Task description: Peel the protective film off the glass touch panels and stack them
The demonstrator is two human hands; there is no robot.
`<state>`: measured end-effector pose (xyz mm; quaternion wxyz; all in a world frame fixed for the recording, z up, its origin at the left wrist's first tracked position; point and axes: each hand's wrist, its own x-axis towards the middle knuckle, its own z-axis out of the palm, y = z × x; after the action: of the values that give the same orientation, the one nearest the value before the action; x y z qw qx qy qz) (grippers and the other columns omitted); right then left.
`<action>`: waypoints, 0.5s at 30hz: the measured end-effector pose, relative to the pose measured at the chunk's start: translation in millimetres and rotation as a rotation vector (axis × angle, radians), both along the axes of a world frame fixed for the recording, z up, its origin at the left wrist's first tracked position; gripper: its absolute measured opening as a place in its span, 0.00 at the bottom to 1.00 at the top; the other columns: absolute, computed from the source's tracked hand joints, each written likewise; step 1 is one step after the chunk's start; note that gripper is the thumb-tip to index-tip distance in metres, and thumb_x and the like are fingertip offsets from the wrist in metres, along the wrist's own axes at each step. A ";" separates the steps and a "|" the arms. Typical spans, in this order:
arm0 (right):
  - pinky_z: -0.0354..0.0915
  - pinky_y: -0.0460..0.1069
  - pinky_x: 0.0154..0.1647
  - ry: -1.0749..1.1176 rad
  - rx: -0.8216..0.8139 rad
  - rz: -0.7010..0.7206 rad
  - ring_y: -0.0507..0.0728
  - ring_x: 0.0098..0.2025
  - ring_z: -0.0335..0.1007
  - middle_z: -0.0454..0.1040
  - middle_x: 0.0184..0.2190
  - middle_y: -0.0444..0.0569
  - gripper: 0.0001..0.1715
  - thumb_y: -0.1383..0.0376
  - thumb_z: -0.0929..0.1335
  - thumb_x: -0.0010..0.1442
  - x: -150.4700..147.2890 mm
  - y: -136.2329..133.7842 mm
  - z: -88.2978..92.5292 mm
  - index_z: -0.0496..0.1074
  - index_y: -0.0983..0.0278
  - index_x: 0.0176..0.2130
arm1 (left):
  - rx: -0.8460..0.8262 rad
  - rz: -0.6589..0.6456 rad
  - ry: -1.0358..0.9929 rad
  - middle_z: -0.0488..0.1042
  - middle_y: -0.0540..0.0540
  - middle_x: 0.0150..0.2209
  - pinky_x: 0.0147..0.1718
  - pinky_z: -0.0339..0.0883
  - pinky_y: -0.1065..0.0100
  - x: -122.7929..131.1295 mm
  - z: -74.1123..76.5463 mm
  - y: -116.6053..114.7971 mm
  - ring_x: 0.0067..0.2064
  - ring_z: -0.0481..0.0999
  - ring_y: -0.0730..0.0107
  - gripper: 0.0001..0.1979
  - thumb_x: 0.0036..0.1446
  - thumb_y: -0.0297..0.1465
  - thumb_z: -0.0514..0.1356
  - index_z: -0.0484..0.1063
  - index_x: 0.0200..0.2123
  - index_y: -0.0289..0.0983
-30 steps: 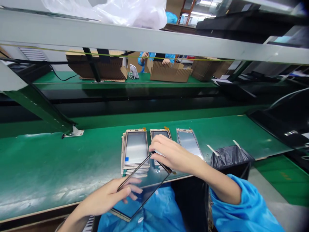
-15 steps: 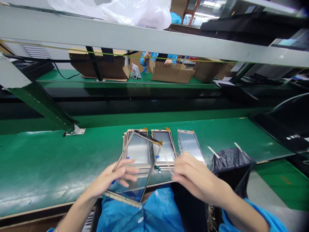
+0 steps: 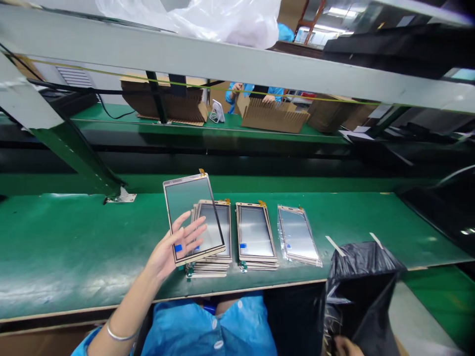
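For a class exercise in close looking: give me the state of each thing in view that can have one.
Held panel: raised, tilted.
Left hand: supporting the held panel, fingers spread.
Black bag: open, taped to the bench.
Right hand: low at the black bag, grip unclear.
Left stack: flat, partly covered.
Middle stack: flat.
Rightmost panel: flat, apparently film-wrapped.
Clear plastic: crumpled.
Cardboard box: open.

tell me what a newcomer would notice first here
Probably the clear screen held up in the left hand, which partly shows through it. Next, three groups of similar screens on the green table. At bottom right, the right hand shows by the black bag.
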<state>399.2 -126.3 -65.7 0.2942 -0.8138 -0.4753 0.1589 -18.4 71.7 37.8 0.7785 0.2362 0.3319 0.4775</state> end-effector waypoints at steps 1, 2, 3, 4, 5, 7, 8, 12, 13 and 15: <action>0.68 0.63 0.20 -0.008 0.053 -0.065 0.68 0.19 0.71 0.70 0.18 0.52 0.27 0.38 0.60 0.48 -9.3 10.1 -0.3 0.66 0.54 0.18 | 0.000 0.002 -0.007 0.70 0.41 0.57 0.54 0.62 0.57 4.4 1.6 -1.1 0.58 0.68 0.58 0.23 0.62 0.31 0.53 0.54 0.60 0.45; 0.70 0.64 0.27 0.007 0.110 -0.101 0.68 0.25 0.74 0.74 0.24 0.54 0.24 0.42 0.61 0.51 -22.6 23.3 4.4 0.70 0.56 0.23 | -0.002 0.006 -0.011 0.71 0.41 0.55 0.53 0.63 0.58 9.0 3.3 -2.5 0.57 0.69 0.59 0.22 0.62 0.30 0.53 0.55 0.59 0.45; 0.71 0.63 0.33 0.078 0.167 -0.065 0.66 0.29 0.75 0.76 0.31 0.56 0.20 0.46 0.63 0.54 -39.8 39.0 13.5 0.72 0.58 0.29 | -0.006 0.014 -0.010 0.72 0.42 0.54 0.52 0.64 0.59 13.6 5.0 -4.4 0.56 0.70 0.59 0.21 0.62 0.29 0.53 0.56 0.58 0.45; 0.72 0.61 0.36 0.175 0.231 0.010 0.64 0.34 0.75 0.76 0.35 0.56 0.18 0.50 0.63 0.57 -60.5 56.2 25.7 0.72 0.59 0.33 | -0.015 0.025 -0.003 0.74 0.43 0.53 0.50 0.66 0.60 18.0 6.5 -6.7 0.55 0.71 0.60 0.21 0.62 0.29 0.54 0.58 0.57 0.45; 0.72 0.58 0.38 0.273 0.282 0.123 0.62 0.38 0.74 0.75 0.36 0.55 0.15 0.54 0.63 0.59 -83.4 73.6 39.6 0.72 0.60 0.35 | -0.023 0.038 0.008 0.74 0.43 0.52 0.49 0.67 0.61 21.9 7.8 -9.3 0.54 0.72 0.61 0.20 0.61 0.28 0.54 0.59 0.56 0.45; 0.70 0.52 0.39 0.418 0.354 0.372 0.58 0.39 0.72 0.74 0.37 0.52 0.10 0.60 0.63 0.62 -130.1 104.5 66.0 0.72 0.61 0.38 | -0.028 0.070 0.030 0.75 0.44 0.50 0.47 0.68 0.62 27.4 9.1 -15.3 0.53 0.73 0.60 0.19 0.61 0.28 0.55 0.61 0.55 0.45; 0.69 0.50 0.37 0.458 0.389 0.480 0.56 0.37 0.71 0.74 0.36 0.50 0.08 0.63 0.63 0.62 -150.9 116.0 76.0 0.71 0.61 0.39 | -0.024 0.088 0.036 0.76 0.44 0.50 0.47 0.69 0.61 28.8 9.2 -18.3 0.52 0.74 0.59 0.19 0.60 0.29 0.56 0.62 0.54 0.45; 0.66 0.46 0.33 0.494 0.485 0.555 0.52 0.32 0.68 0.71 0.32 0.45 0.05 0.68 0.65 0.61 -198.5 131.9 88.6 0.69 0.61 0.39 | 0.032 0.132 0.008 0.77 0.44 0.48 0.44 0.71 0.60 27.4 8.3 -28.1 0.51 0.75 0.56 0.18 0.57 0.31 0.60 0.66 0.51 0.47; 0.66 0.46 0.33 0.491 0.496 0.532 0.52 0.31 0.68 0.71 0.31 0.45 0.04 0.68 0.65 0.60 -201.6 131.1 87.6 0.69 0.61 0.38 | 0.051 0.135 -0.002 0.78 0.45 0.48 0.44 0.72 0.60 26.3 8.1 -29.8 0.51 0.75 0.56 0.18 0.56 0.31 0.61 0.67 0.51 0.47; 0.65 0.45 0.33 0.485 0.511 0.509 0.52 0.32 0.67 0.70 0.31 0.44 0.03 0.69 0.65 0.60 -201.9 128.8 85.8 0.68 0.61 0.36 | 0.089 0.139 -0.014 0.78 0.45 0.48 0.43 0.72 0.60 24.6 8.0 -32.6 0.50 0.75 0.56 0.18 0.56 0.32 0.61 0.68 0.50 0.48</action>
<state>197.4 2.5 20.1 0.5407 -0.5110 -0.6020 0.2900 6.2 39.1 45.8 0.7345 0.2437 0.3204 0.5464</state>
